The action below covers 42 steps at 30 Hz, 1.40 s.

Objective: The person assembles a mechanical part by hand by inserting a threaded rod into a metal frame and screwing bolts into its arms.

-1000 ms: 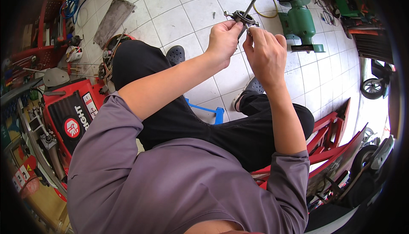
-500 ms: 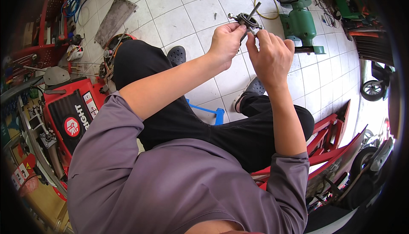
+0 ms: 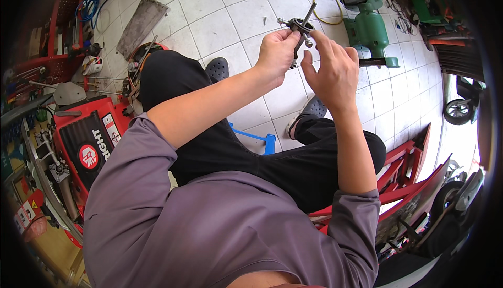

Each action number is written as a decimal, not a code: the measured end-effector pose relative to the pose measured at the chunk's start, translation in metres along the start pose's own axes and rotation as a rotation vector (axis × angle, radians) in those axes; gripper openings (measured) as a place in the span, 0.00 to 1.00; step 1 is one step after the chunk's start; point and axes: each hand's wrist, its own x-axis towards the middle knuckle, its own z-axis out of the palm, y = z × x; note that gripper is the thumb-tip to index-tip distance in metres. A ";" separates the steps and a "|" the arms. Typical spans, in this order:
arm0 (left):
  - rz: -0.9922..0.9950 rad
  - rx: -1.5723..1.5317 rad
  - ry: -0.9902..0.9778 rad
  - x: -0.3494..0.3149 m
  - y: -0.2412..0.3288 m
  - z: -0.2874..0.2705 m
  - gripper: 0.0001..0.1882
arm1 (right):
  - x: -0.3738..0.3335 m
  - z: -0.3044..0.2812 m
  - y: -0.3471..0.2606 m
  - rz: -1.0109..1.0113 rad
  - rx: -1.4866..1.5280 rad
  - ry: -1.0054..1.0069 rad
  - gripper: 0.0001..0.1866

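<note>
My left hand [image 3: 277, 52] is closed on a dark metal ring-shaped tool [image 3: 301, 24], thumb and fingers pinching its near side. A long straight bar [image 3: 310, 13] crosses the ring and slants up to the right, and bolts stick out from the sides. One round-ended bolt [image 3: 308, 43] points toward my right hand [image 3: 333, 70]. That hand is open just right of the tool, thumb and index finger apart with the bolt end near the gap. Whether the index fingertip touches the ring, I cannot tell. My left fingers hide the tool's lower part.
A green bench grinder [image 3: 372, 31] stands on the tiled floor beyond my right hand, by a yellow cable [image 3: 317, 0]. A flat grey slab [image 3: 141, 26] lies far left. A red machine [image 3: 86, 141] is at my left and a red metal frame [image 3: 403, 165] at my right.
My right thumb and fingers have come away from the bolt and spread apart, baring its round end. The tool has tilted slightly and shifted a little left in my left hand.
</note>
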 end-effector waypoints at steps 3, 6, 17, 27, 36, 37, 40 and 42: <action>-0.019 0.034 0.003 0.002 -0.001 -0.002 0.09 | -0.002 0.001 0.004 -0.045 -0.022 -0.026 0.09; 0.005 0.008 -0.009 0.004 -0.003 -0.001 0.09 | -0.003 -0.003 0.001 -0.001 -0.080 -0.143 0.08; 0.002 -0.003 0.048 0.002 -0.005 0.002 0.08 | -0.002 -0.001 -0.003 0.040 -0.108 -0.153 0.07; -0.001 0.051 0.001 0.004 -0.004 -0.003 0.08 | -0.001 -0.006 -0.001 0.044 -0.137 -0.194 0.13; 0.009 0.070 -0.001 0.003 -0.004 -0.003 0.08 | 0.000 -0.007 -0.001 0.071 -0.126 -0.229 0.12; 0.020 0.049 0.016 0.003 -0.004 -0.002 0.08 | 0.000 -0.008 -0.002 0.107 -0.173 -0.298 0.11; 0.039 0.012 0.039 0.000 -0.003 0.005 0.09 | 0.004 -0.005 0.000 0.018 0.003 -0.079 0.11; 0.031 0.028 0.034 0.001 -0.004 0.003 0.09 | 0.002 -0.006 -0.001 0.021 -0.048 -0.121 0.11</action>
